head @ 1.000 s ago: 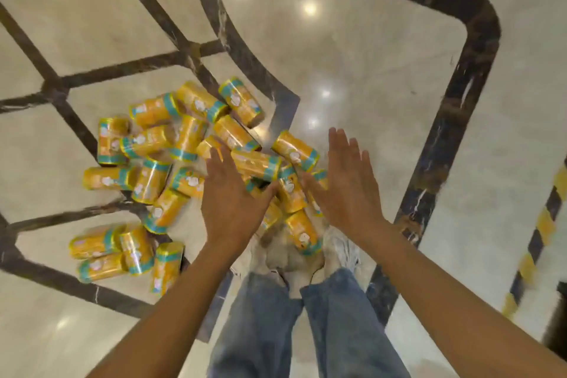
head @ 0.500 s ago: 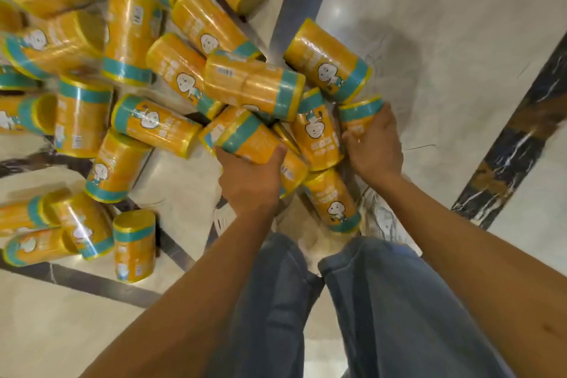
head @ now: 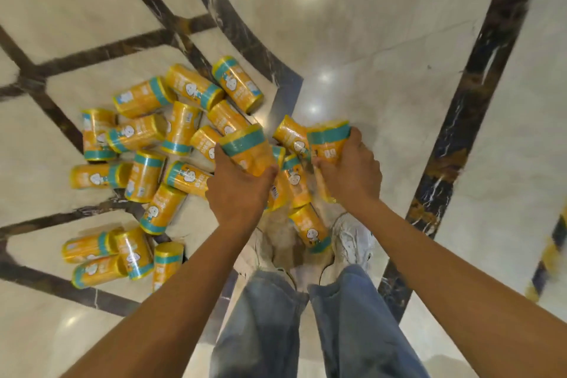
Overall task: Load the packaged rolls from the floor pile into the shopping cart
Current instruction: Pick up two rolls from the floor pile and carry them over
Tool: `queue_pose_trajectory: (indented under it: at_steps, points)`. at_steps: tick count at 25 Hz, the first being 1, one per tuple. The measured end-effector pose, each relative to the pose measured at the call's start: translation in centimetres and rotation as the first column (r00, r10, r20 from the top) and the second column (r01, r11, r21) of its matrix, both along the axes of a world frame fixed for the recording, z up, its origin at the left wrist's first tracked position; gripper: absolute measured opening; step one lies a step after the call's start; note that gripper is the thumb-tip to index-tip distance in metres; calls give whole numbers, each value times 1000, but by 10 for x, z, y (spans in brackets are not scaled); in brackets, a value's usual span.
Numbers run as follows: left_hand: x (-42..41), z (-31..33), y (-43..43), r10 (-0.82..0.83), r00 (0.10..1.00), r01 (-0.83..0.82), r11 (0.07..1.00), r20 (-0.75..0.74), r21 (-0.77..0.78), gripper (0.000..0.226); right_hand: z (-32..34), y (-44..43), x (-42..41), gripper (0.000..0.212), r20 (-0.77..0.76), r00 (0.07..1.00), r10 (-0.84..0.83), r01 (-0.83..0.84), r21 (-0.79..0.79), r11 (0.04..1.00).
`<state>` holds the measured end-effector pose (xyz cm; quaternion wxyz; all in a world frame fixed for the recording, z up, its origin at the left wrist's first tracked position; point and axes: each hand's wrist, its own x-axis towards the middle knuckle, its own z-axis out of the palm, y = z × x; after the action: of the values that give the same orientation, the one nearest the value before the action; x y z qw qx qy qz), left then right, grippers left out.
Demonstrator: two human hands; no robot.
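Currently: left hand (head: 237,190) grips one orange-and-teal packaged roll (head: 245,147), fingers curled round its body. The right hand (head: 352,175) grips a second roll (head: 329,139) the same way. Both are held above the floor pile (head: 147,163). The pile lies scattered on the pale marble floor (head: 383,70), mostly left of the hands, across dark inlay bands (head: 478,101). One loose roll (head: 310,228) lies between the white shoes (head: 352,239); others crowd beneath the hands. A yellow-black striped strip (head: 549,255) runs at the picture's right edge.

Left hand (head: 237,192) gripping yellow roll (head: 245,147), right hand (head: 352,173) gripping second roll (head: 329,138), pile (head: 147,175) below
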<state>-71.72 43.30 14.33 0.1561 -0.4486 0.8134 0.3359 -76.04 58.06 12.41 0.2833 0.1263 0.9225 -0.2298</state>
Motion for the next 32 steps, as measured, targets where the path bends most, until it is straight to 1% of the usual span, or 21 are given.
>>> queue_pose_trajectory:
  at_steps: [2,4,7,9,10,13,14,16,18,19,21,23,25,26,28,30,32]
  points:
    - [-41,72,-1,-73,991,69,997,-114,-33,90,76,-9,-35,79,-108,994,-23,14,-89,996]
    - [-79,151,-2,-146,958,123,987,-246,-108,84,160,-14,-68,78,-238,970,-50,9,-173,985]
    - [-125,264,0,-229,890,159,967,-395,-201,77,280,-13,-112,77,-413,907,-79,-38,-267,963]
    - [-146,351,3,-281,837,179,951,-469,-251,74,369,-3,-132,76,-539,835,-110,-82,-319,944]
    - [-152,395,6,-309,800,184,942,-515,-279,74,413,3,-138,75,-594,794,-132,-102,-343,934]
    - [-155,522,20,-419,637,212,902,-647,-375,87,538,30,-142,76,-711,678,-186,-168,-396,903]
    - [-153,556,25,-447,587,221,890,-674,-398,88,572,39,-140,75,-746,633,-206,-192,-409,892]
    - [-145,615,37,-470,500,229,882,-727,-412,83,635,58,-126,71,-796,551,-251,-223,-430,875]
    - [-135,671,55,-454,401,259,890,-796,-376,77,694,77,-105,71,-822,486,-298,-214,-443,871]
    - [-128,697,66,-453,348,292,884,-821,-365,75,718,87,-94,73,-832,452,-321,-197,-445,874]
    - [-115,740,87,-478,241,384,847,-845,-369,71,756,111,-68,78,-854,357,-379,-144,-451,881]
    - [-100,768,106,-504,140,476,789,-852,-389,65,781,136,-36,81,-873,255,-415,-59,-443,895]
    - [-83,787,129,-501,35,571,720,-865,-394,66,797,160,9,82,-885,155,-440,65,-435,898]
    - [-72,792,143,-495,-14,628,672,-869,-393,69,802,172,38,81,-891,102,-443,134,-429,893]
    - [-42,795,175,-457,-89,753,550,-885,-360,76,807,190,104,78,-901,32,-433,282,-408,868]
    - [0,795,210,-429,-148,850,406,-891,-337,90,809,204,174,72,-910,-24,-415,427,-384,819]
    - [44,794,239,-420,-187,905,278,-888,-323,102,807,213,237,68,-908,-63,-414,546,-379,747]
